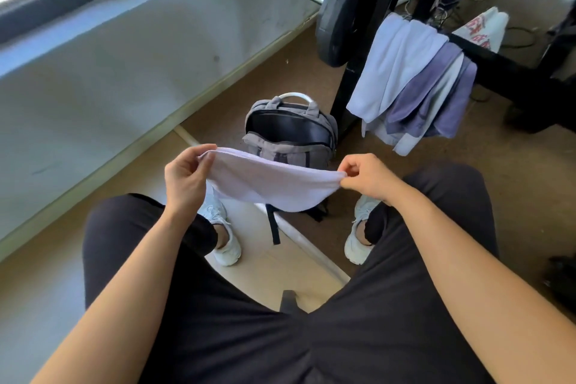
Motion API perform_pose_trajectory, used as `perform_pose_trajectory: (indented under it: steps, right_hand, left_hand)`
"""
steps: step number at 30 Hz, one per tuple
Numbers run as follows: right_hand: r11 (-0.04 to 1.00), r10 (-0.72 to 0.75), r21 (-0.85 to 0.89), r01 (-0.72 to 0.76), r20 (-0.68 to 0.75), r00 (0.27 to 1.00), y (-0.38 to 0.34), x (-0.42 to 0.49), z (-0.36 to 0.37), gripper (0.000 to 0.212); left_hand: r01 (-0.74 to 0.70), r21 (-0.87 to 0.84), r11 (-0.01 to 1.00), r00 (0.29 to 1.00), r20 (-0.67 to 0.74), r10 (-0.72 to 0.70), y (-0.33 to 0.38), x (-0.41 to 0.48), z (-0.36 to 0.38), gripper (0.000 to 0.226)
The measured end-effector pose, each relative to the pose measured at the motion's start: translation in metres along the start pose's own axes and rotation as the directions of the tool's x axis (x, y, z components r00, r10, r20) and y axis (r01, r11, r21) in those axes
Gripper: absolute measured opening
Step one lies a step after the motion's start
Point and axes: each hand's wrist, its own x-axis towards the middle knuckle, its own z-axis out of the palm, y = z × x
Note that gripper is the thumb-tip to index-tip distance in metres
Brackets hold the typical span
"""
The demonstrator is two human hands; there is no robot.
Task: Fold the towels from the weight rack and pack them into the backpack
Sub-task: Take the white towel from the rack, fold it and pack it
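A pale lilac towel [271, 182] hangs doubled over between my hands above my knees. My left hand [187, 179] pinches its left end and my right hand [366, 176] pinches its right end. Behind it a grey backpack [290, 134] stands on the floor with its main compartment unzipped and gaping; the towel covers its lower front. Several more towels [414, 81], light blue, purple and pale grey, drape over a black bar of the weight rack [505, 62] to the right of the backpack.
A black weight plate [343, 12] on a chrome bar sits behind the backpack. A printed white cloth [481, 26] lies over the rack further back. A grey wall runs along the left. My legs and white shoes flank a light floor board.
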Motion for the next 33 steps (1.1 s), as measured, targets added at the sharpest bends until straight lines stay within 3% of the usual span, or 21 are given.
perform_pose_trajectory:
  steps: [2,4,6,8,9,11,12,13,14,16,18,19,21,23,24,27,33]
  right_hand:
    - [1.0,-0.023,-0.003,0.023,0.049,0.999,0.0,-0.007,0.007,0.015]
    - [0.998,-0.054,0.008,0.056,-0.145,0.988,-0.002,-0.008,0.008,0.013]
    - [0.992,-0.045,0.087,0.088,-0.405,0.913,-0.005,0.001,0.006,0.01]
    - [0.983,-0.035,0.139,0.116,-0.486,0.873,-0.008,0.006,0.007,0.011]
    - [0.991,-0.047,0.093,0.092,-0.403,0.914,-0.007,0.008,0.008,0.012]
    - [0.992,0.012,-0.127,-0.013,-0.012,1.0,-0.007,0.001,0.015,0.012]
    - [0.975,0.09,-0.217,-0.044,0.205,0.975,-0.008,-0.005,0.019,0.011]
    - [0.967,0.131,-0.249,-0.05,0.322,0.938,-0.007,-0.007,0.023,0.011]
    - [0.973,0.119,-0.225,-0.047,0.319,0.94,-0.008,-0.008,0.025,0.011]
    - [0.993,0.039,-0.113,-0.038,0.008,0.999,-0.008,0.0,0.025,0.014]
    - [1.0,0.019,0.001,-0.02,-0.353,0.935,-0.008,0.004,0.021,0.014]
    - [0.999,0.029,0.031,-0.018,-0.396,0.918,-0.006,0.006,0.019,0.014]
    - [0.997,0.069,-0.033,-0.075,-0.161,0.985,-0.004,0.001,0.021,0.015]
    - [0.983,0.147,-0.125,-0.132,0.117,0.982,-0.004,-0.007,0.03,0.018]
    - [0.983,0.15,-0.13,-0.133,0.127,0.981,-0.004,-0.007,0.032,0.017]
    - [0.991,0.129,-0.021,-0.13,-0.045,0.991,-0.003,-0.001,0.03,0.01]
    - [0.98,0.16,0.153,-0.123,-0.258,0.953,0.001,0.003,0.021,0.005]
  left_hand:
    - [-0.022,0.025,0.999,1.0,-0.016,0.022,-0.003,-0.005,-0.006,0.02]
    - [-0.049,0.122,0.991,0.998,0.054,0.042,-0.007,-0.003,-0.007,0.026]
    - [-0.059,0.282,0.958,0.989,0.15,0.017,-0.013,0.003,-0.008,0.017]
    - [-0.042,0.322,0.946,0.991,0.13,0.0,-0.016,0.006,-0.005,0.012]
    - [-0.015,0.283,0.959,0.997,0.078,-0.007,-0.016,0.006,-0.001,0.013]
    - [0.028,0.167,0.986,1.0,-0.001,-0.028,-0.011,0.003,0.006,0.013]
    - [0.038,0.122,0.992,0.999,-0.004,-0.038,-0.008,0.002,0.009,0.014]
    - [0.026,0.117,0.993,1.0,0.015,-0.028,-0.007,0.001,0.012,0.014]
    - [-0.003,0.146,0.989,0.999,0.05,-0.004,-0.007,0.001,0.013,0.014]
    - [-0.044,0.197,0.979,0.996,0.087,0.028,-0.007,0.0,0.015,0.013]
    - [-0.047,0.213,0.976,0.998,0.06,0.035,-0.007,-0.001,0.016,0.013]
    - [-0.046,0.219,0.975,0.998,0.052,0.036,-0.006,-0.001,0.017,0.014]
    - [-0.052,0.22,0.974,0.997,0.062,0.039,-0.009,0.0,0.017,0.014]
    - [-0.055,0.251,0.967,0.997,0.072,0.038,-0.011,0.0,0.018,0.011]
    - [-0.055,0.272,0.961,0.997,0.07,0.038,-0.011,0.0,0.019,0.011]
    - [-0.015,0.317,0.948,0.999,0.033,0.005,-0.011,-0.001,0.019,0.012]
    - [0.154,0.263,0.953,0.988,-0.072,-0.14,-0.013,0.004,0.01,0.013]
